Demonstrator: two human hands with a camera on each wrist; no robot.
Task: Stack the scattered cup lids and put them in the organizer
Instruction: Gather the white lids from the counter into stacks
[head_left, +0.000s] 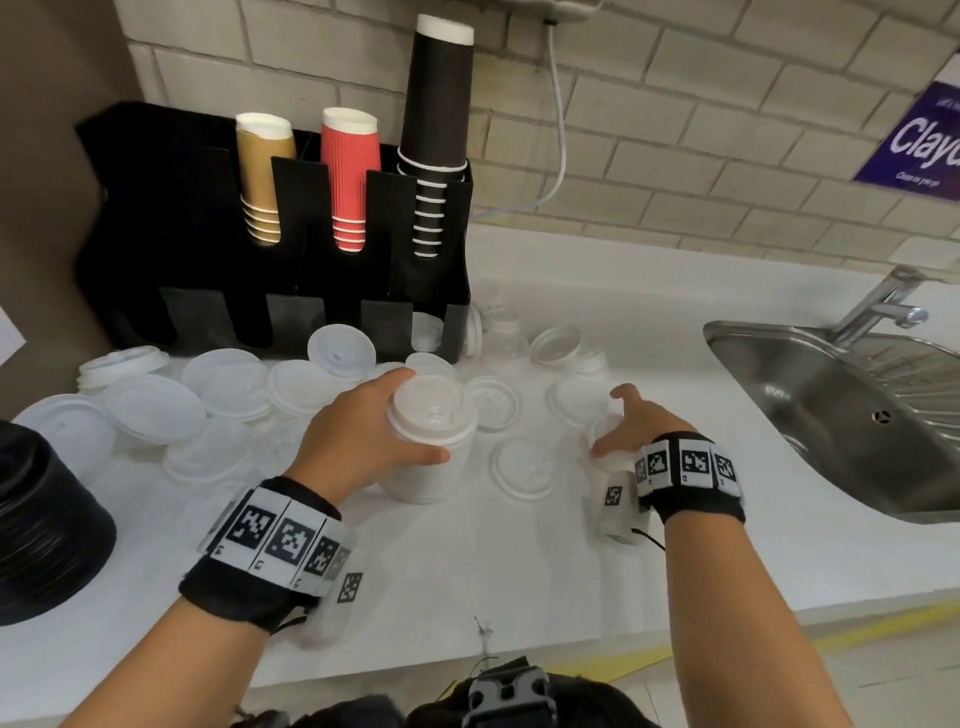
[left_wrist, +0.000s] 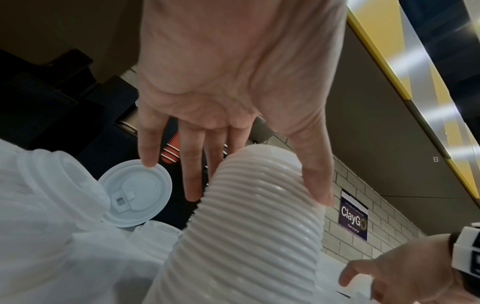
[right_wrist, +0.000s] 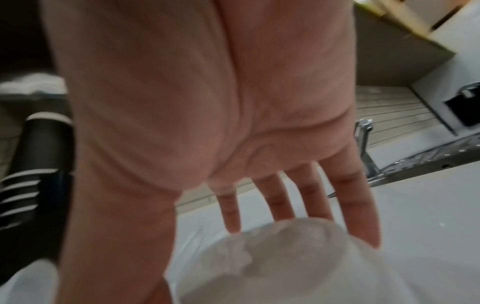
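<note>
Left hand (head_left: 363, 441) wrapped around a tall stack of white lids (head_left: 431, 441), thumb along the near side, fingers round the far side, base of the stack seemingly down on the white counter (head_left: 467, 582). From the left wrist view, ribbed column of nested rims, thumb pressed flat on its flank, the other fingers fairly straight beside it. Right hand (head_left: 631, 426) spread over a small clear lid (head_left: 602, 431) just to the right, fingers extended and touching it, no closed pinch visible; right wrist view blurred, hard to say more. Loose lids (head_left: 228, 384) scattered across the counter to the left and ahead, more near the black organizer (head_left: 208, 291) at the back, one lower slot already holding some white lids. Thin moulded plastic by the look of it: probably very light, springy, slick, apt to buckle under a hard squeeze. Tall stack likely to lean or fan apart if held only at the top; better a grip low and around the sides, second hand capping the top. Single lids best lifted by the rim edge. Sink (head_left: 831, 405) off to the right, cup stacks standing up in the organizer.
</note>
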